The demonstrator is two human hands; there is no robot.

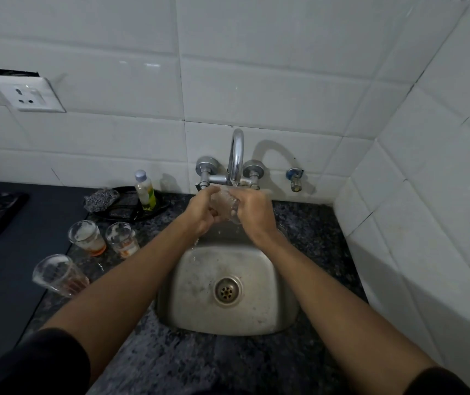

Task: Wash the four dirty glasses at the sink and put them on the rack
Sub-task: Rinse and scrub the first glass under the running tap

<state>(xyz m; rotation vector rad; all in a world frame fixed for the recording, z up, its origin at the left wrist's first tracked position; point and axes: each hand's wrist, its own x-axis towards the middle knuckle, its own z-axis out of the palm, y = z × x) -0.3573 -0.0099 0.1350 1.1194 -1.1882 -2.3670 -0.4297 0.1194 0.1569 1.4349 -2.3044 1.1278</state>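
glass one (224,205) under tap (236,155), gripped by left hand (199,210) and right hand (252,210) | three dirty glasses (120,239) wait left | no rack visible

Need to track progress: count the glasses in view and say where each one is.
4. One glass is held in both hands under the tap. Three stand on the counter left of the sink: two side by side, one nearer. No rack in view.

This is a small home kitchen: white wall tiles (256,95) rise behind a speckled granite counter (308,223) with a little steel sink (199,309) set into it. A chrome tap (236,155), dish-soap bottle (145,189) and scrubber (101,198) (plus a wall socket (28,94)) confirm it.
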